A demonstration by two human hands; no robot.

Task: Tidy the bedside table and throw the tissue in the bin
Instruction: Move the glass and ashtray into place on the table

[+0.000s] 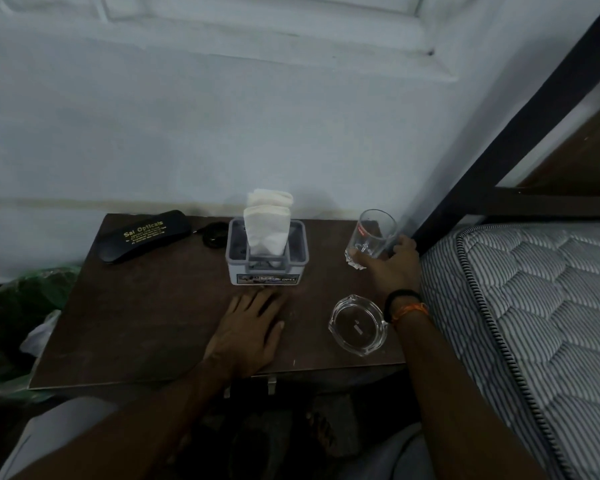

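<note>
At the far left, below the table edge, sits the bin, lined with a green bag, and something white, which may be a tissue, lies at its near rim. The gap between bin and table is narrow, so anything swept off that edge could miss the bag and land on the floor.

On the far left of the table lies a black glasses case, with a small dark coiled thing just beside it that is too dim to name. In the middle stands the tissue holder, 2 folded tissues rising tall out of it. They look top-heavy, and a knock could tip them or pull 1 loose.

The left hand lies flat on the table just in front of the holder, fingers straight and close together, fingertips nearly at its base. A push forward would shove the holder toward the wall.

Near right is a glass ashtray, close to the right wrist, which could drag it off the near edge. The right hand curls its fingers round the base of a tilted drinking glass. Gripped so low, the glass could slip or strike the bed frame.
</note>
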